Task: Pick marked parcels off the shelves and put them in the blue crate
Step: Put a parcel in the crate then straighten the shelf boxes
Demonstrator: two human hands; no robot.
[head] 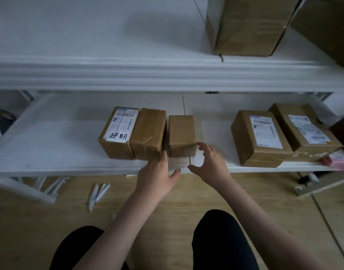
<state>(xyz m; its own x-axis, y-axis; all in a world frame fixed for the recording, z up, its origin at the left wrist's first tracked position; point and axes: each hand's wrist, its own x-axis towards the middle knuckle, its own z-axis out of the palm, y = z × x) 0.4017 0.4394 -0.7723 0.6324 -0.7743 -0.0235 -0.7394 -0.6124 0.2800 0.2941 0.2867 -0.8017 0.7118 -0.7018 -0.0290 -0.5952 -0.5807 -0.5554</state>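
A small plain brown parcel (182, 134) stands near the front of the lower white shelf (60, 152). My left hand (157, 172) is open at the shelf's front edge, fingertips just left of that parcel. My right hand (211, 161) is open too, fingers spread and blurred, by the parcel's front right corner. Left of it stand a taped plain parcel (148, 133) and a parcel (117, 131) whose white label carries black handwritten characters. Neither hand holds anything. No blue crate is in view.
Two labelled parcels (261, 138) (305, 131) lie at the shelf's right, with a pink packet (336, 159) at the edge. A large carton (247, 26) stands on the upper shelf (128, 75). White strips (98, 192) lie on the wooden floor below.
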